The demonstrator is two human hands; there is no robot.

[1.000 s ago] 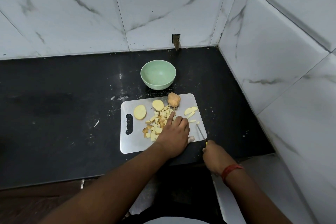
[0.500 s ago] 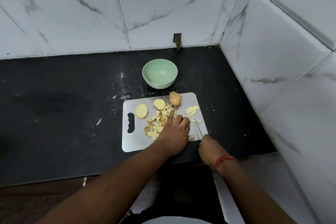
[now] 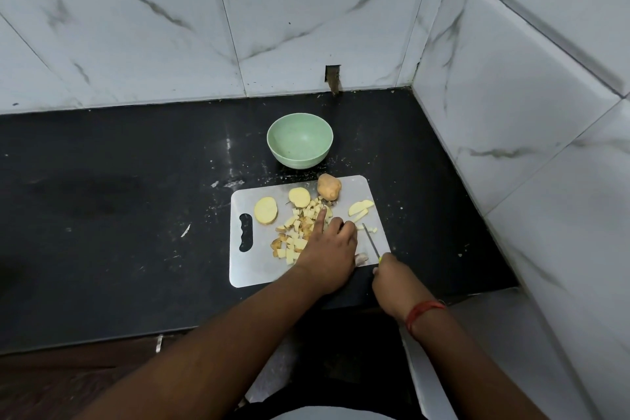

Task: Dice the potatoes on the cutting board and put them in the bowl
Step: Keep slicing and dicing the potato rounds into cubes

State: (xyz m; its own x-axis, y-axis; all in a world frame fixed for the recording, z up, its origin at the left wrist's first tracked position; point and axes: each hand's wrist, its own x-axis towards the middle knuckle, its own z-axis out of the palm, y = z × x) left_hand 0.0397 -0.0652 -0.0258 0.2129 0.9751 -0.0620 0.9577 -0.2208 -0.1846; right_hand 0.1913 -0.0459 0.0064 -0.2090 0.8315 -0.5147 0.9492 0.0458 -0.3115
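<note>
A steel cutting board (image 3: 257,271) lies on the black counter. On it are two round potato slices (image 3: 266,210), a pile of diced potato (image 3: 296,238), an unpeeled potato chunk (image 3: 329,187) at the far edge and a few strips (image 3: 360,208) at the right. My left hand (image 3: 329,251) rests on the board over the pile's right side, index finger stretched out, other fingers curled down; what lies under them is hidden. My right hand (image 3: 392,278) grips a small knife (image 3: 371,242), blade just right of my left fingers beside small cut bits. The green bowl (image 3: 300,143) stands empty behind the board.
White marble-tiled walls close the counter at the back and on the right (image 3: 511,147). The black counter (image 3: 119,215) stretches bare to the left, with small scraps around the board. The counter's front edge runs below my forearms.
My right hand with the knife has shifted slightly left and forward, closer to my left hand. My left hand has stayed on the board.
</note>
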